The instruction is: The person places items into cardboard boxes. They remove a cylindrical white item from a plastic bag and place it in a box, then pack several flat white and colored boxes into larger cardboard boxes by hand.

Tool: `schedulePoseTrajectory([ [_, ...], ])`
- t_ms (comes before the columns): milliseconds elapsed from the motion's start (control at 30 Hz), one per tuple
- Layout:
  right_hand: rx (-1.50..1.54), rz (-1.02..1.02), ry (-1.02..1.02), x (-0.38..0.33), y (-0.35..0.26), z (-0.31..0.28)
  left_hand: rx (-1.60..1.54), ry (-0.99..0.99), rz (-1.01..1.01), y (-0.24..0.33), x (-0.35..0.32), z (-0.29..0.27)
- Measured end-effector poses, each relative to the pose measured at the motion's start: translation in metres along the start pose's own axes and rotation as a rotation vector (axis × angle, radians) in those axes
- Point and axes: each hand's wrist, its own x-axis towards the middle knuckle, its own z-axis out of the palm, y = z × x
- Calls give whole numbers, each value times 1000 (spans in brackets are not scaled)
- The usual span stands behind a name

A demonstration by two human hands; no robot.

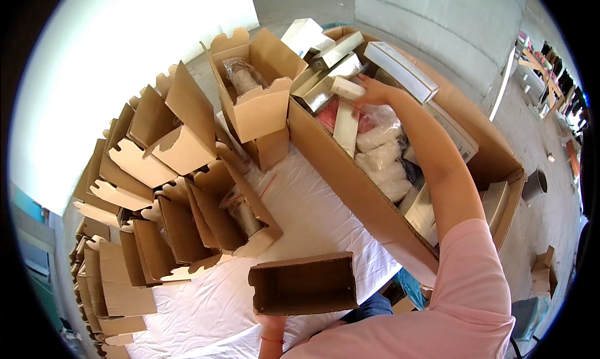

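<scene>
- The right hand (374, 92) has its fingers narrowed around the right end of a small white box (347, 89), at the far end of a large carton.
- The left hand (270, 322) touches the near side of an open, empty brown box (303, 285); its fingers are hidden there, so how tightly they close cannot be told.
- Just near of the small white box, a slim cream box (345, 129) leans beside red packing (327, 115) and clear bags of white bundles (382, 168).
- Right of the right hand, a long white box (401, 71) lies across the other boxes.
- The large carton (350, 187) around them stands open, right of a white cloth (306, 193).
- Left of it, a tall open box (257, 112) holds a plastic-wrapped item (242, 77).
- Farther left, open brown boxes (128, 171) stand in close rows.
- At far right, a dark bucket (535, 184) stands on the floor.
</scene>
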Motion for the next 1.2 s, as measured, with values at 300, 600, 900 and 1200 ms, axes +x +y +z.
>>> schedulePoseTrajectory([
  [300, 5, 41, 212, 2, -14, 9, 950, -14, 474, 35, 8, 15],
  [600, 86, 84, 63, 7, -28, 11, 969, 8, 463, 18, 4, 5],
  [900, -115, 25, 406, -19, -56, -40, 997, -79, 545, 40, 10, 15],
  [1200, 943, 90, 84, -264, -250, -105, 855, -55, 450, 93, 14, 13],
])
